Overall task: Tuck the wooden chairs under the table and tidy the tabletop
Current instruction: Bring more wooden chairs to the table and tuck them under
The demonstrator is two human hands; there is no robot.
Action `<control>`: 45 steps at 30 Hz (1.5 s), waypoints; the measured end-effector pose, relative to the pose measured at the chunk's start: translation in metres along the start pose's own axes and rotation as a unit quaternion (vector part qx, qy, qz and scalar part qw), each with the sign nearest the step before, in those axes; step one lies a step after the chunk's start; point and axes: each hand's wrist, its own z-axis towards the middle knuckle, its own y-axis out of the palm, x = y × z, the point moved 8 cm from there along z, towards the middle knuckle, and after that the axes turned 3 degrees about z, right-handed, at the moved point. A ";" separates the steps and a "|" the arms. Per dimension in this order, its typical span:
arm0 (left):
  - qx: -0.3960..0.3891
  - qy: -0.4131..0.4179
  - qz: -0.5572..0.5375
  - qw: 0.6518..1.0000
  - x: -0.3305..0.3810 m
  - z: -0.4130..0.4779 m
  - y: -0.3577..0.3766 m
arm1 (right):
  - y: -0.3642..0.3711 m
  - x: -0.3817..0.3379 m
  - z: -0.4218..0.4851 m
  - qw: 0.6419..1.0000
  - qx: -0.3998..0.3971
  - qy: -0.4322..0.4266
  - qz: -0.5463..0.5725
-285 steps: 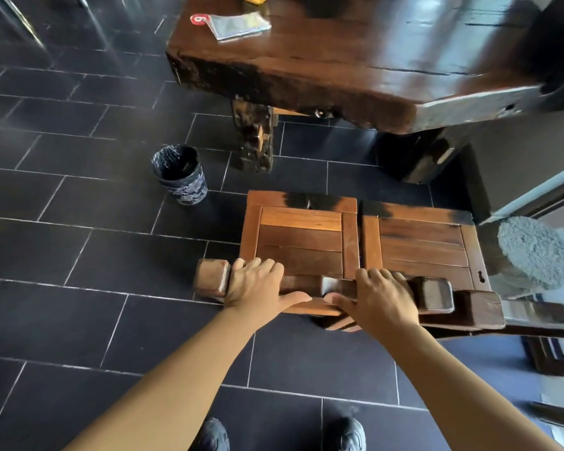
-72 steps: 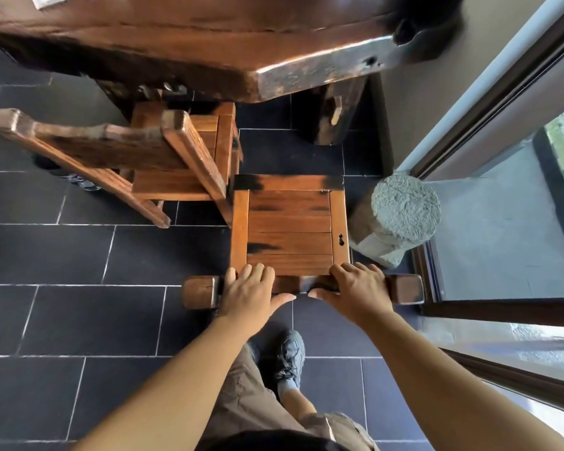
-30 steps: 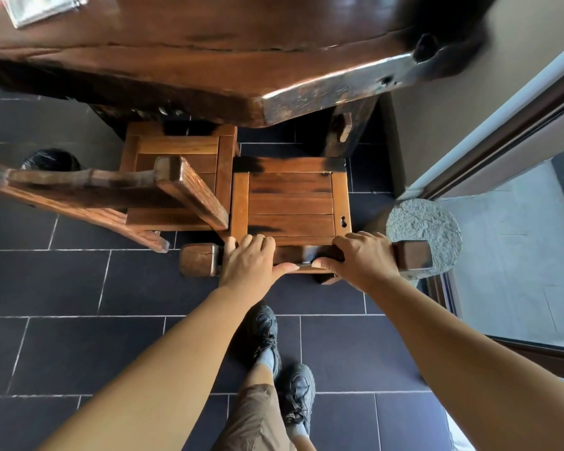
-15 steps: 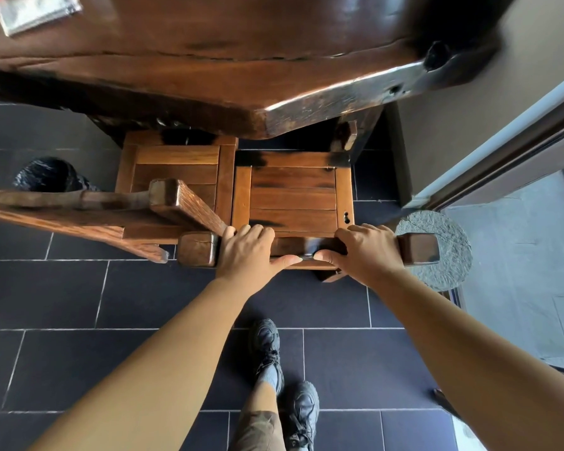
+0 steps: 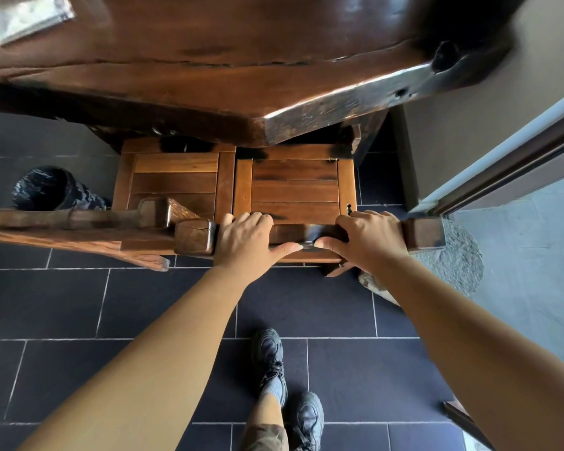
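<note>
Your left hand (image 5: 245, 237) grips the top rail of the right-hand chair (image 5: 295, 187), four fingers curled over its far edge and the thumb stretched along the near face. Your right hand (image 5: 365, 237) grips the same rail just beside it, and the thumb tips nearly meet. The chair's slatted seat lies directly beyond your knuckles, its front edge under the lip of the table (image 5: 241, 60). A second chair (image 5: 176, 177) sits against it on the left, also partly under. Both arms reach forward, nearly straight. A shiny packet (image 5: 26, 17) lies on the tabletop, far left.
</note>
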 end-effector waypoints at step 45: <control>-0.142 -0.054 -0.153 0.976 0.003 -0.074 -0.108 | -0.108 -0.048 -0.068 0.978 -0.099 0.105 0.150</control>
